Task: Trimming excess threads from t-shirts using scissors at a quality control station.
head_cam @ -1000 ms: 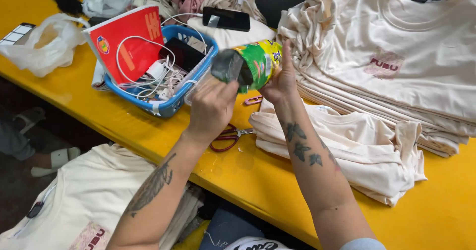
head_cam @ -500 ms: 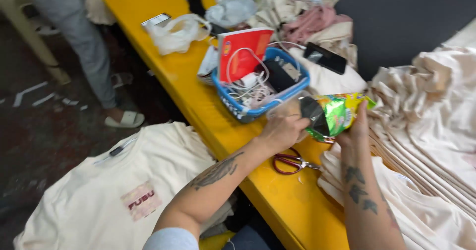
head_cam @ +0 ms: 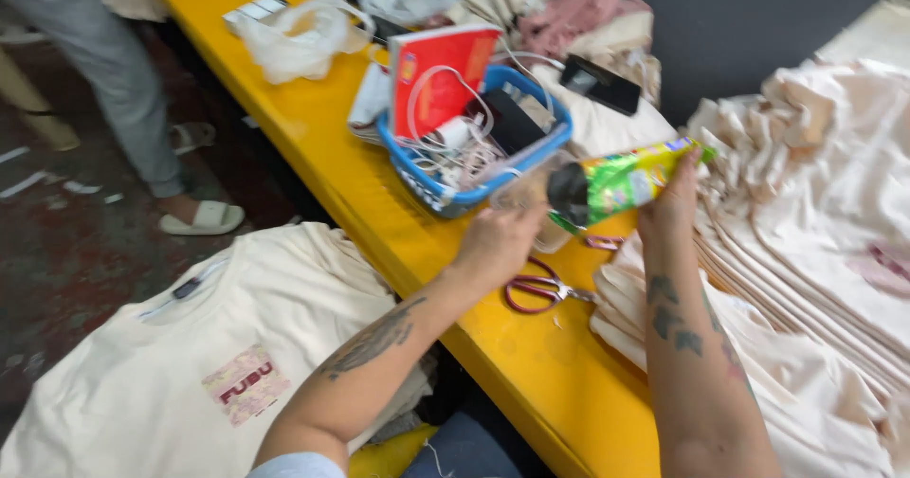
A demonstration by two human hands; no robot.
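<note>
The green-and-yellow canister (head_cam: 621,182) lies tilted above the yellow table (head_cam: 379,222), your right hand (head_cam: 671,211) wrapped around its base, left hand (head_cam: 498,241) pinching a clear lid (head_cam: 519,194) (blurred) beside the blue basket (head_cam: 445,189); red-handled scissors (head_cam: 542,288) lie below.

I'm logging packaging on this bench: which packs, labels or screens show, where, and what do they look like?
Snack canister: tilted tube, green and yellow wrap, dark open end, right hand at its far end, left hand below its mouth.
Red booklet: flat, upright in the blue basket.
Phone: dark screen, lying on cloth behind the basket.
Shirt patch: pinkish rectangle on the cream shirt, lower left.
</note>
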